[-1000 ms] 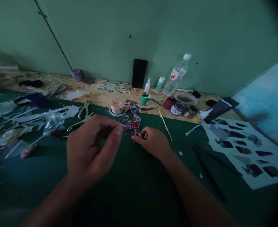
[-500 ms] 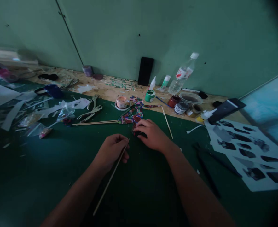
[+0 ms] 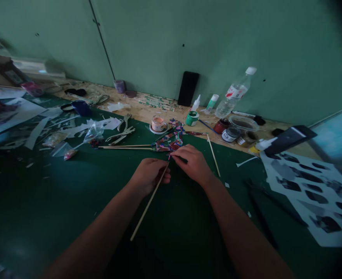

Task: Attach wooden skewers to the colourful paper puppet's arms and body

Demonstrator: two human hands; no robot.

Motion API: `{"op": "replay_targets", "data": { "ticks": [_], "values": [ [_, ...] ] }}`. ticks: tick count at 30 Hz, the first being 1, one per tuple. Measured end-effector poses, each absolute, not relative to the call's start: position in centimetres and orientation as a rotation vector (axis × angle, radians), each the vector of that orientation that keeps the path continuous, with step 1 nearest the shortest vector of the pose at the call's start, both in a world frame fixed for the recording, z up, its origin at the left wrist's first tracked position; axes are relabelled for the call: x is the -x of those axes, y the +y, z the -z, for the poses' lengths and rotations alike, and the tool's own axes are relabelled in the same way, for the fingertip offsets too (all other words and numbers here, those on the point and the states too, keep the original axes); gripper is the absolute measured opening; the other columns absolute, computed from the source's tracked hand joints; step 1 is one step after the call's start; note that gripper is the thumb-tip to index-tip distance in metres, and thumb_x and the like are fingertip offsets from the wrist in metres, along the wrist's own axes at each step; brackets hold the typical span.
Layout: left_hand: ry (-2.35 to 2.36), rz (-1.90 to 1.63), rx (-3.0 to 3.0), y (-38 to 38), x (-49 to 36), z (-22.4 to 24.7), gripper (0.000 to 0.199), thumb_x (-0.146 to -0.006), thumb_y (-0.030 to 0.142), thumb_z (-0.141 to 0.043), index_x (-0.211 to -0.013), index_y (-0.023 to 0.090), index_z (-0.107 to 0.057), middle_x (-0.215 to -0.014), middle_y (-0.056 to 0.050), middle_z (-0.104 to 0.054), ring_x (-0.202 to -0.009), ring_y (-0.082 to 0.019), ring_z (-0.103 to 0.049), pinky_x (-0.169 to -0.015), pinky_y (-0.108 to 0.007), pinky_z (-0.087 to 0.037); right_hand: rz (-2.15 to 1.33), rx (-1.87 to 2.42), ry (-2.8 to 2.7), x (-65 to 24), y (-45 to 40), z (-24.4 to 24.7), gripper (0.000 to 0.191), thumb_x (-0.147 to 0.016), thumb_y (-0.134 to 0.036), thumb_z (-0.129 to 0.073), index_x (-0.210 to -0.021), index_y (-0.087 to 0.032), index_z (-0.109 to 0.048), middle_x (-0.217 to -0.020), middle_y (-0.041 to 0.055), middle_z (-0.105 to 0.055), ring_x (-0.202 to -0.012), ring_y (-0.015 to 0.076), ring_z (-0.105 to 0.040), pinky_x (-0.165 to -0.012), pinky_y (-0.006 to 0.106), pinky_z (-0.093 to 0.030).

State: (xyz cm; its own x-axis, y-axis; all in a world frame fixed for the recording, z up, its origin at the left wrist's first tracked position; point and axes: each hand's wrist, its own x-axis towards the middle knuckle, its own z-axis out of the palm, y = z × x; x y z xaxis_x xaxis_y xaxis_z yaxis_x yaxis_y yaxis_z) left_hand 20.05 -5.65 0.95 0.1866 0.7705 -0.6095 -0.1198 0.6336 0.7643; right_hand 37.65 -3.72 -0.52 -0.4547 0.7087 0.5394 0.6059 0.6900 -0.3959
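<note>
My left hand [image 3: 151, 174] is closed on a long thin wooden stick [image 3: 147, 207], which slants down toward me. At the stick's upper end, the fingertips of my right hand [image 3: 191, 161] pinch a small pinkish piece [image 3: 169, 156], too small to make out well. Just beyond my hands lie colourful patterned pieces [image 3: 175, 137] in a heap. Two thin sticks [image 3: 124, 147] reach leftward from that heap, and another stick [image 3: 213, 155] rests to the right of it.
Pliers [image 3: 121, 135], plastic bags [image 3: 94, 131] and paper scraps lie left. Paint jars [image 3: 192, 118], glue bottles, a phone [image 3: 188, 88] and a water bottle [image 3: 235, 93] stand along the wall. Right are dark long-handled pliers [image 3: 261, 217] and printed sheets [image 3: 307, 186].
My right hand has come away from the patterned pieces to the tip of the stick, its fingers now pinched. My left hand has risen slightly with the stick. The view has shifted left.
</note>
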Motion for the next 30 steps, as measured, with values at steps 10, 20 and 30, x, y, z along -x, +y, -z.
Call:
{"op": "replay_targets", "data": {
  "ticks": [10, 20, 30],
  "values": [
    [1.268, -0.645, -0.606, -4.7, -20.2, -1.7, 0.015, -0.08, 0.016, -0.059, -0.066, 0.01, -0.06, -0.06, -0.003, -0.06, -0.044, -0.008, -0.053, -0.04, -0.019, -0.043, -0.17, 1.005, -2.262, -37.9, -3.7, 0.5, 0.017, -0.092, -0.023, -0.054, -0.102, -0.021, -0.068, -0.095, 0.0038, -0.069, -0.089, 0.0174, -0.058, -0.084, 0.034, -0.046],
    [1.241, -0.594, -0.528, -4.3, -19.9, -1.7, 0.013, -0.076, 0.017, -0.062, -0.066, 0.009, -0.06, -0.057, -0.003, -0.058, -0.04, -0.007, -0.051, -0.036, -0.018, -0.039, -0.145, 1.056, -2.309, -37.9, -4.1, -0.2, 0.019, -0.092, -0.023, -0.052, -0.101, -0.022, -0.069, -0.097, 0.0044, -0.069, -0.094, 0.0185, -0.058, -0.087, 0.035, -0.044],
    [1.24, -0.529, -0.483, -4.1, -19.7, -2.4, 0.017, -0.079, 0.017, -0.057, -0.063, 0.011, -0.056, -0.051, 0.0, -0.054, -0.036, -0.006, -0.045, -0.032, -0.015, -0.035, -0.029, 1.041, -2.408, -38.2, -4.1, -0.4, 0.019, -0.093, -0.021, -0.05, -0.102, -0.022, -0.067, -0.101, 0.0046, -0.068, -0.098, 0.0198, -0.056, -0.086, 0.035, -0.04]
  ]
}}
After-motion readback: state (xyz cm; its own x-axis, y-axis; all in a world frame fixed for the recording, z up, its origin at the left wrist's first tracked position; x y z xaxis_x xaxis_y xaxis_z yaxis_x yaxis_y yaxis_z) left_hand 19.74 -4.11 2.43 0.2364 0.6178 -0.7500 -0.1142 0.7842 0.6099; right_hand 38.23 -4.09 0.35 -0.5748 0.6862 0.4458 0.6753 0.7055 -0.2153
